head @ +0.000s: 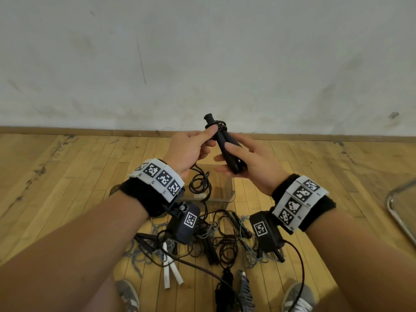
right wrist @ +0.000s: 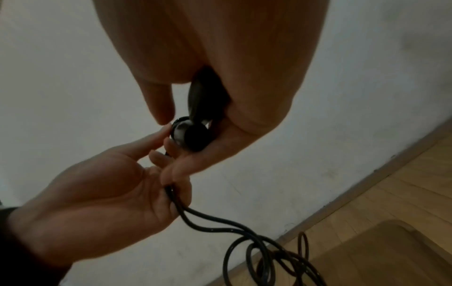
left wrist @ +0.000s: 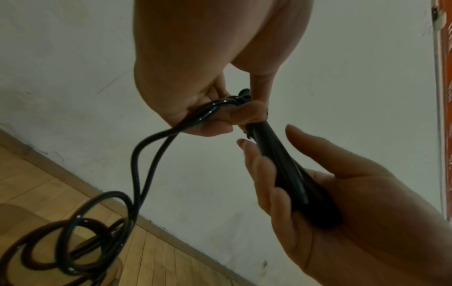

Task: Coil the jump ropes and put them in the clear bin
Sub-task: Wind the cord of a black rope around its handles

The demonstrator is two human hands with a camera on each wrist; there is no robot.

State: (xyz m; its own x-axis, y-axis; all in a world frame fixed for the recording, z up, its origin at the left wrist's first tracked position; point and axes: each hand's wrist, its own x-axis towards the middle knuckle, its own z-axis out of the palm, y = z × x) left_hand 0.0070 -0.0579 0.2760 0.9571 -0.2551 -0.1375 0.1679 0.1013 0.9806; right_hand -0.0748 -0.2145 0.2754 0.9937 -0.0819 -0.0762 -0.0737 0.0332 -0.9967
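Two black jump rope handles (head: 225, 147) are held together, upright and tilted, above the clear bin (head: 227, 192). My right hand (head: 225, 157) grips their lower end, thumb on one side and fingers on the other. My left hand (head: 208, 137) pinches the black cord (head: 198, 183) at the handles' top, where a few turns wrap them. The rest of the cord hangs in loops into the bin. The left wrist view shows the cord (left wrist: 146, 154) leaving my left hand (left wrist: 215, 116) and the handles (left wrist: 281, 164). The right wrist view shows the handle ends (right wrist: 195, 135).
A tangled pile of other jump ropes (head: 216, 239) lies on the wooden floor between my shoes, with white handles (head: 171, 271) at its left. A metal chair leg (head: 396, 212) stands at the right. A white wall (head: 202, 64) rises just behind the bin.
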